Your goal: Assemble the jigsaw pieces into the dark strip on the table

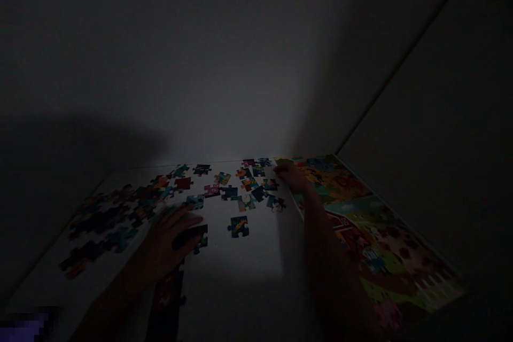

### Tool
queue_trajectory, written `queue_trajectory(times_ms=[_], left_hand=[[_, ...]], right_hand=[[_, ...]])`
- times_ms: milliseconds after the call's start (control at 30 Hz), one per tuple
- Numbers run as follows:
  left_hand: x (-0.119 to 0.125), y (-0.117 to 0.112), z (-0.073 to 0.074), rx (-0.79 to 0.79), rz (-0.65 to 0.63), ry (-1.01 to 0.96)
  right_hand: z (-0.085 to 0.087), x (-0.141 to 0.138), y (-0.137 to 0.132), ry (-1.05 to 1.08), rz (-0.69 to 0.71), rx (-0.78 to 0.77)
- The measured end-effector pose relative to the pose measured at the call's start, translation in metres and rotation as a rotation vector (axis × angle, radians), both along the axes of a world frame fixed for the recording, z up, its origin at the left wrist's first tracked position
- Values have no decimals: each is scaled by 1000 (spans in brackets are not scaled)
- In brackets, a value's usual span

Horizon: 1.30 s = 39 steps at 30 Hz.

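Note:
My left hand [170, 235] is open over the white table, its fingers spread above a dark jigsaw piece [203, 239] that shows past the thumb. Below it, a strip of joined dark jigsaw pieces [168, 299] runs toward me. At the far side, my right hand [292, 177] has its fingers drawn together near a blue jigsaw piece [265, 162]. Whatever those fingers hold, if anything, is hidden in the gloom. Between the hands lie several loose pieces, among them a dark one with an orange figure [239, 226] and a pink one [212, 191].
A heap of loose jigsaw pieces [108, 214] covers the table's left side. Along the right lies a colourful farm picture [385, 251], partly under my right forearm. A pale wall [224, 75] stands behind the table, with another wall at right. The light is very dim.

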<state>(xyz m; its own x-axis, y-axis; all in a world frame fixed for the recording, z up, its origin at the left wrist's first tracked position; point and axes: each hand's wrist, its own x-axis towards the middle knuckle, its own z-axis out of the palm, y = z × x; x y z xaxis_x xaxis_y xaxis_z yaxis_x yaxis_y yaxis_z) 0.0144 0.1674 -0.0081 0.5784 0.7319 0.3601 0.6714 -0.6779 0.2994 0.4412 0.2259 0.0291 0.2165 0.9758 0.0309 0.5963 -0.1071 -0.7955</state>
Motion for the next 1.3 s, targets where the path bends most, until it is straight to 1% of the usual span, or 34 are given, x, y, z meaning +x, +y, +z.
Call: queue_trajectory(times_ms=[67, 200, 333, 533, 700, 833, 1067, 1200, 1300], left_hand=[[0, 0, 0, -4, 7, -2], [1, 0, 4, -36, 17, 10], [2, 1, 6, -48, 14, 16], [2, 0, 7, -19, 7, 30], [2, 0, 10, -7, -1, 44], [2, 1, 10, 13, -2, 37], [2, 0, 5, 27, 5, 8], [3, -3, 7, 5, 5, -4], [4, -5, 11, -17, 2, 3]], right_hand=[[6, 5, -2, -15, 83, -56], [16, 11, -6, -26, 192, -77], [24, 7, -9, -74, 220, -162], [33, -3, -12, -252, 265, -322], [36, -8, -11, -281, 274, -379], [38, -11, -12, -275, 255, -382], [40, -18, -14, -312, 207, -360], [37, -23, -9, -327, 183, -319], [37, -31, -5, -322, 181, -303]])
